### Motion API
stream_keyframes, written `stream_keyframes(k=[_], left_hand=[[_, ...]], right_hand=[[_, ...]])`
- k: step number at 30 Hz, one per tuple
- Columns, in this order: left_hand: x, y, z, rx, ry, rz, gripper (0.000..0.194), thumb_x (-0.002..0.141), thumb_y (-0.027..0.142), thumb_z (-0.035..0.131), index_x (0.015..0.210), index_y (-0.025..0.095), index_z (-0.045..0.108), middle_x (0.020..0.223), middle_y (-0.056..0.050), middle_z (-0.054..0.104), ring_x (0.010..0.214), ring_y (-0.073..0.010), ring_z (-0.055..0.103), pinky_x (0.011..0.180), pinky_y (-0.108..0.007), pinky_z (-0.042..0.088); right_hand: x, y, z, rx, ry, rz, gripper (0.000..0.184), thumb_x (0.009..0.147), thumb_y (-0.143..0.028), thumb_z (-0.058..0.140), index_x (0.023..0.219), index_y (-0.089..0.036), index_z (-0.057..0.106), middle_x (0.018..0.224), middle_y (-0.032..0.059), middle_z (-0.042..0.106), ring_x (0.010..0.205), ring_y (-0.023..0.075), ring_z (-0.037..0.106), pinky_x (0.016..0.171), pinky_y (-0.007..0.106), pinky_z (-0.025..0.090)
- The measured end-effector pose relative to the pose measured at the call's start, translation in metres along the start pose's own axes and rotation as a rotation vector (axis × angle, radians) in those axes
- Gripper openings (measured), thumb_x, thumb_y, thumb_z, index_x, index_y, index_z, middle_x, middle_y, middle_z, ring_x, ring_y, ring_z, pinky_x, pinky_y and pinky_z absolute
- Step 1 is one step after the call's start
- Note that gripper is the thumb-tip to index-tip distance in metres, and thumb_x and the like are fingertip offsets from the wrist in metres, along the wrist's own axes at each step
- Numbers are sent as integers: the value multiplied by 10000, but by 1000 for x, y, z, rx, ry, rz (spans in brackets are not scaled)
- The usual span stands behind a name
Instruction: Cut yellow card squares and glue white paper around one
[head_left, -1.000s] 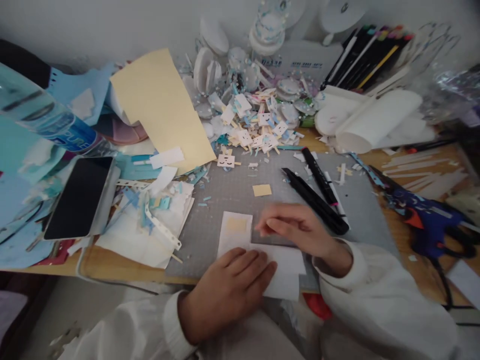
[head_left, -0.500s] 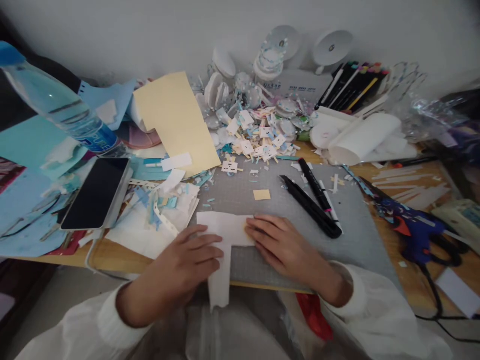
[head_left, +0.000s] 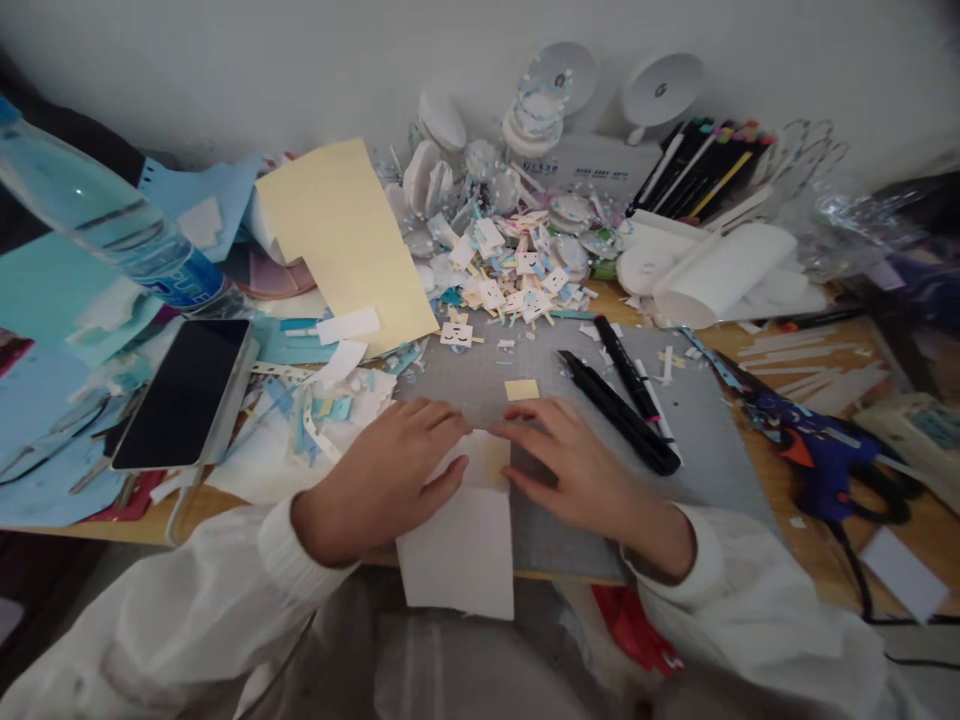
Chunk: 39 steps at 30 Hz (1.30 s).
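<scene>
A white paper sheet (head_left: 463,545) lies on the grey cutting mat (head_left: 697,440) and hangs over the table's near edge. A small yellow square (head_left: 495,462) sits near the sheet's top edge. My left hand (head_left: 390,470) rests on the sheet's upper left part, fingers stretched flat. My right hand (head_left: 570,465) lies flat beside it, fingertips touching the sheet's top right corner by the yellow square. A second small yellow square (head_left: 521,389) lies loose on the mat just beyond my fingers.
Two black markers (head_left: 622,400) lie right of my right hand. A blue glue gun (head_left: 817,455) sits further right. A phone (head_left: 184,392) and water bottle (head_left: 112,235) are at left, a yellow sheet (head_left: 341,240) and a heap of small paper cut-outs (head_left: 510,270) behind.
The white sheet has been turned and now hangs lengthwise over the table edge. Both hands moved up to its top edge, fingertips close together.
</scene>
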<state>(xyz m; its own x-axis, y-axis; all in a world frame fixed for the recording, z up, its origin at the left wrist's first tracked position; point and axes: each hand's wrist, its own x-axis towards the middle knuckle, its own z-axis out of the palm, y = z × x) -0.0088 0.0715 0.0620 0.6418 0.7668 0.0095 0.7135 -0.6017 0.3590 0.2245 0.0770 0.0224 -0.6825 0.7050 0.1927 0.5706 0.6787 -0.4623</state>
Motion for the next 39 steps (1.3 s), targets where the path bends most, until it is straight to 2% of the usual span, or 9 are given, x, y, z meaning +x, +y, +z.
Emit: stream_keyframes(k=[3, 7, 16, 19, 23, 26, 28, 34, 39], left_hand=[[10, -9, 4, 32, -138, -13, 316, 886, 284, 585, 1173, 154, 552, 1115, -94, 608, 1047, -269, 551, 896, -409, 447], [17, -17, 10, 2, -211, -20, 412, 838, 201, 654, 1223, 170, 512, 1152, -86, 592, 1070, -267, 536, 892, -385, 426], [34, -35, 9, -257, -220, -54, 38, 797, 163, 667, 808, 160, 630, 851, -29, 612, 846, -204, 583, 765, -317, 410], [34, -38, 9, -346, -214, -56, 73, 829, 178, 631, 757, 163, 626, 816, -8, 597, 792, -153, 579, 715, -260, 420], [31, -39, 6, -714, -250, -155, 106, 855, 263, 603, 807, 168, 606, 777, 25, 614, 730, -110, 579, 640, -203, 430], [31, -40, 5, -877, -261, -223, 145, 838, 294, 616, 775, 167, 587, 734, 38, 590, 683, -95, 546, 581, -186, 406], [32, -41, 4, -953, -253, -262, 156, 820, 292, 632, 751, 165, 572, 704, 46, 566, 649, -86, 519, 555, -181, 388], [33, -42, 7, -1128, -262, -354, 189, 760, 281, 705, 839, 175, 569, 702, 50, 570, 643, -89, 528, 556, -179, 396], [34, -35, 10, -1085, -326, -329, 247, 777, 322, 684, 962, 169, 625, 752, 20, 627, 665, -109, 559, 566, -194, 418]], right_hand=[[13, 7, 3, 31, -47, 26, 445, 836, -232, 693, 1256, -183, 559, 1165, 123, 504, 1104, 285, 456, 953, 486, 433], [20, 7, 17, 88, -15, 106, 396, 822, -254, 715, 1185, -160, 588, 1138, 119, 482, 1086, 281, 447, 944, 456, 440], [15, -1, 26, 194, 50, 158, 296, 851, -122, 582, 1144, -160, 585, 1172, 113, 479, 1116, 263, 426, 978, 440, 383], [15, -1, 26, 266, 99, 164, 239, 863, -149, 599, 1101, -164, 597, 1128, 100, 515, 1096, 244, 449, 958, 416, 387], [17, 0, 25, 458, 188, 195, 66, 890, -242, 630, 889, -181, 604, 888, 35, 588, 868, 171, 537, 772, 306, 437], [17, -3, 24, 610, 188, 330, 103, 897, -271, 622, 828, -196, 607, 689, -22, 565, 604, 107, 487, 538, 230, 374], [17, -5, 23, 692, 194, 424, 97, 896, -292, 614, 861, -202, 625, 661, -31, 558, 545, 95, 455, 474, 216, 338], [18, -13, 21, 937, 291, 538, 102, 903, -296, 574, 897, -206, 622, 770, -5, 596, 659, 108, 546, 544, 199, 437], [19, -18, 22, 1093, 303, 562, 72, 904, -241, 574, 974, -225, 585, 842, -16, 585, 718, 81, 556, 601, 162, 463]])
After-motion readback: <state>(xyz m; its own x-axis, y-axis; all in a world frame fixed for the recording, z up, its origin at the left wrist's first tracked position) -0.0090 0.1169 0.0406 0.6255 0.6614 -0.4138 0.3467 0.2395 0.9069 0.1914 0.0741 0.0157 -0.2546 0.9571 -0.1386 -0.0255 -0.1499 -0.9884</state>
